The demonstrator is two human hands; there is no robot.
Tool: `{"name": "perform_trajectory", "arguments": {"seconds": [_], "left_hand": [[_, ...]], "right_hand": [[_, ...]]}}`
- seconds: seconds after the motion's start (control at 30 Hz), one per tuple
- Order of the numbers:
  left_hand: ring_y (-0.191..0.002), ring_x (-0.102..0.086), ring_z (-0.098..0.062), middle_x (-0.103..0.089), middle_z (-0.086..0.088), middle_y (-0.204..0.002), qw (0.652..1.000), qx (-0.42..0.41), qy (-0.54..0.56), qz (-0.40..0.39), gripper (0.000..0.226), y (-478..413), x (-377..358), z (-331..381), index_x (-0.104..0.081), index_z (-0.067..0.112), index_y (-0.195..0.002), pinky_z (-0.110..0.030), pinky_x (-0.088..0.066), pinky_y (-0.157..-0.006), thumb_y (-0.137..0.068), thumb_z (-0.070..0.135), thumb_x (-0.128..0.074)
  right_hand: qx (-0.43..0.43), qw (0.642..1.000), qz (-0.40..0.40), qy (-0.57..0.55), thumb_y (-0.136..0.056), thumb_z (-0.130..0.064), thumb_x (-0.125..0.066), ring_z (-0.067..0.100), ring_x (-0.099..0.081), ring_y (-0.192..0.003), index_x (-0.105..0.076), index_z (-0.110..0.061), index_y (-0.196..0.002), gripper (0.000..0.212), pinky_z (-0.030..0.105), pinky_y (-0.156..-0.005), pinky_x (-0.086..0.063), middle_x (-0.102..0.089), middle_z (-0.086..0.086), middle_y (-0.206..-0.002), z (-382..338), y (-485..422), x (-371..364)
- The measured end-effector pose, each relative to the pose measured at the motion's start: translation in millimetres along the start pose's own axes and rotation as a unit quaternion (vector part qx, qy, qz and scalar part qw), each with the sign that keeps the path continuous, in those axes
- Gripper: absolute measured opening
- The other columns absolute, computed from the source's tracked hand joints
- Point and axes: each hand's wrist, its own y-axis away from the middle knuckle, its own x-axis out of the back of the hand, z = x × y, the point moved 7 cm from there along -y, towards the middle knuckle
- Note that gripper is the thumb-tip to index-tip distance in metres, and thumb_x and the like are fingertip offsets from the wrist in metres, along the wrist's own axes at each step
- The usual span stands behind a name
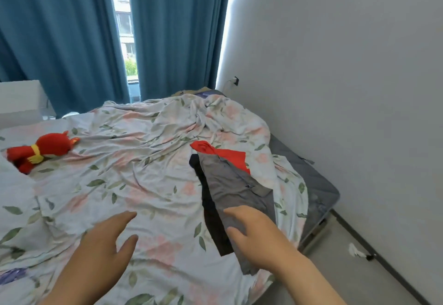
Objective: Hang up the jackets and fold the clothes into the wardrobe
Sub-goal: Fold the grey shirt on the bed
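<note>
Under the right hand [259, 235] lies the near end of a grey garment [230, 184]. The fingers rest almost straight on the cloth with the thumb spread, and no pinch shows. From that hand the grey piece runs lengthwise forward and a little left. It lies over a black garment [211, 218] that shows along its left edge, and its far end reaches a red garment [230, 157]. The left hand [105, 244] hovers open, fingers relaxed, over the flowered sheet [143, 172]. It is well apart from the pile, off to the left of the right hand. The right hand is clearly the nearer. To spread or fold the grey piece, the left would likely need to cross rightward to its far end.
</note>
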Motion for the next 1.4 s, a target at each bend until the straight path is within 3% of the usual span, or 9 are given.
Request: {"name": "perform_trajectory", "arguments": {"seconds": [0.1,0.2,0.33,0.47,0.7,1.0,1.17,1.3,1.4], "left_hand": [[-0.131,-0.044,-0.009,-0.041,0.018,-0.148,0.999,-0.020,-0.015,-0.045,0.047,-42,-49,41,-0.041,0.041,-0.143,-0.026,-0.043,-0.093,-0.098,0.033,-0.055],[-0.113,-0.052,-0.011,-0.043,0.019,-0.145,0.995,-0.026,-0.037,-0.087,0.045,-84,-98,72,-0.039,0.048,-0.135,-0.028,-0.043,-0.094,-0.097,0.033,-0.057],[-0.134,-0.042,-0.009,-0.042,0.017,-0.149,0.990,-0.030,-0.069,-0.119,0.048,-143,-158,99,-0.043,0.043,-0.139,-0.031,-0.041,-0.107,-0.096,0.032,-0.059],[-0.140,-0.038,-0.012,-0.040,0.014,-0.152,0.983,-0.026,-0.112,-0.142,0.050,-193,-204,119,-0.044,0.032,-0.145,-0.031,-0.034,-0.113,-0.097,0.031,-0.057],[-0.143,-0.034,-0.011,-0.039,0.011,-0.154,0.975,-0.039,-0.122,-0.180,0.049,-254,-269,148,-0.043,0.030,-0.146,-0.028,-0.028,-0.115,-0.098,0.031,-0.056],[-0.145,-0.030,-0.012,-0.036,0.006,-0.157,0.971,-0.071,-0.113,-0.196,0.052,-349,-331,122,-0.042,0.025,-0.148,-0.028,-0.026,-0.116,-0.099,0.033,-0.055],[-0.147,-0.026,-0.013,-0.032,0.003,-0.159,0.964,-0.092,-0.111,-0.221,0.053,-436,-384,100,-0.042,0.021,-0.148,-0.025,-0.021,-0.116,-0.098,0.034,-0.057],[-0.149,-0.020,-0.016,-0.016,0.001,-0.165,0.965,-0.125,-0.104,-0.205,0.064,-526,-444,88,-0.035,0.022,-0.152,-0.024,-0.019,-0.114,-0.095,0.030,-0.063],[-0.153,-0.006,-0.025,-0.003,-0.003,-0.167,0.959,-0.160,-0.146,-0.183,0.081,-599,-498,68,-0.019,0.025,-0.157,-0.043,-0.015,-0.123,-0.092,0.037,-0.066]], "right_hand": [[-0.042,0.998,0.006,-0.037,-0.102,-0.036,-0.050,0.003,-0.036,-0.137,-0.042,-0.035,-0.148,0.046,0.022,-0.112,-0.032,-0.042,-0.020,-0.148,65,-18,16],[-0.078,0.994,0.014,-0.075,-0.102,-0.036,-0.050,0.002,-0.035,-0.138,-0.042,-0.035,-0.147,0.046,0.020,-0.112,-0.030,-0.040,-0.020,-0.149,132,-44,18],[-0.091,0.993,0.004,-0.075,-0.102,-0.034,-0.050,0.003,-0.030,-0.141,-0.038,-0.031,-0.149,0.049,0.016,-0.113,-0.024,-0.035,-0.017,-0.152,209,-87,13],[-0.099,0.992,-0.022,-0.078,-0.102,-0.035,-0.050,0.004,-0.023,-0.146,-0.035,-0.031,-0.151,0.052,0.022,-0.118,-0.022,-0.028,-0.013,-0.158,265,-125,7],[-0.136,0.985,-0.027,-0.099,-0.102,-0.033,-0.050,0.005,-0.024,-0.146,-0.035,-0.030,-0.152,0.052,0.023,-0.118,-0.023,-0.029,-0.012,-0.158,337,-164,3],[-0.157,0.977,-0.001,-0.147,-0.098,-0.026,-0.058,0.009,-0.038,-0.139,-0.042,-0.023,-0.148,0.053,0.023,-0.114,-0.032,-0.039,-0.008,-0.153,386,-253,-37],[-0.213,0.965,0.035,-0.150,-0.095,-0.023,-0.062,0.009,-0.034,-0.142,-0.044,-0.020,-0.148,0.055,0.017,-0.112,-0.025,-0.038,-0.008,-0.153,438,-304,-73],[-0.222,0.970,0.054,-0.087,-0.092,-0.029,-0.067,0.014,-0.026,-0.146,-0.043,-0.025,-0.148,0.062,0.026,-0.118,-0.024,-0.031,-0.004,-0.158,494,-369,-109],[-0.213,0.975,0.057,0.013,-0.088,-0.047,-0.067,0.023,-0.021,-0.147,-0.041,-0.027,-0.149,0.070,0.038,-0.120,-0.023,-0.028,0.004,-0.158,531,-426,-139]]}}
